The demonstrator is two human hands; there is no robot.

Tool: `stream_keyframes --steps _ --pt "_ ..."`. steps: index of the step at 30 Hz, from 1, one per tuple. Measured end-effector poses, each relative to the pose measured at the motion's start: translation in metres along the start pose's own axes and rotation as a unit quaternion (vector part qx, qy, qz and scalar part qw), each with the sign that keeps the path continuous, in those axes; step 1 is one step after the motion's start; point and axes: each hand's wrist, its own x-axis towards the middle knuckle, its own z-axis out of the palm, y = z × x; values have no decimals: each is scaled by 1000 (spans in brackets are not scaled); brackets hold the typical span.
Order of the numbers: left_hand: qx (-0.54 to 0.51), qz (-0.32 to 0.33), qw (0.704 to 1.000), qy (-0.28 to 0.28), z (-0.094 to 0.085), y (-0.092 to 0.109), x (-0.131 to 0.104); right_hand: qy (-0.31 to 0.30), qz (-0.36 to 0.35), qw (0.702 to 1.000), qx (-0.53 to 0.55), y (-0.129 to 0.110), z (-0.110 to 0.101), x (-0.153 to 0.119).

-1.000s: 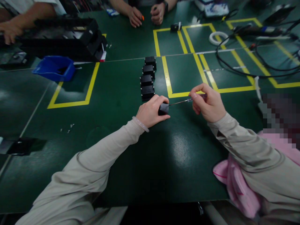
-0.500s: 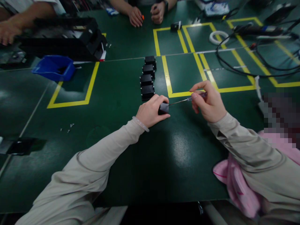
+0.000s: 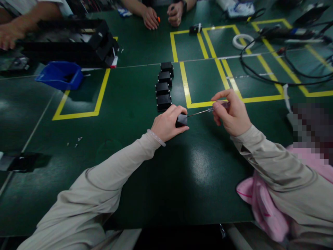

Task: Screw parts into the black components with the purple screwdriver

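Observation:
My left hand [image 3: 168, 123] is closed around a small black box [image 3: 181, 120] on the green table, its fingers on the far side and thumb on the near side. A screwdriver [image 3: 210, 109] with a clear handle is pinched in my right hand [image 3: 231, 113]. Its thin shaft points left, and the tip meets the right side of the box; the exact contact spot is too small to make out. Just beyond my left hand, several similar black boxes [image 3: 163, 100] stand in a row leading away from me, with small shiny screws at their sides.
Small screws [image 3: 78, 141] lie to the left. A blue bin [image 3: 62, 75] sits before a black crate [image 3: 70, 43]. Across the table are a co-worker's hands [image 3: 151, 19]. A tape roll [image 3: 243, 41] and black cable [image 3: 256, 74] lie right, above a pink cloth [image 3: 267, 205].
Hardly anything differs. Both my hands keep their places on the box and the screwdriver. The co-worker's hand across the table has shifted slightly.

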Motion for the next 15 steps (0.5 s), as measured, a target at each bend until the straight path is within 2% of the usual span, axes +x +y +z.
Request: stream_keyframes --steps 15 --pt "4 1 1000 4 1 0 0 -9 5 1000 -23 0 -1 0"
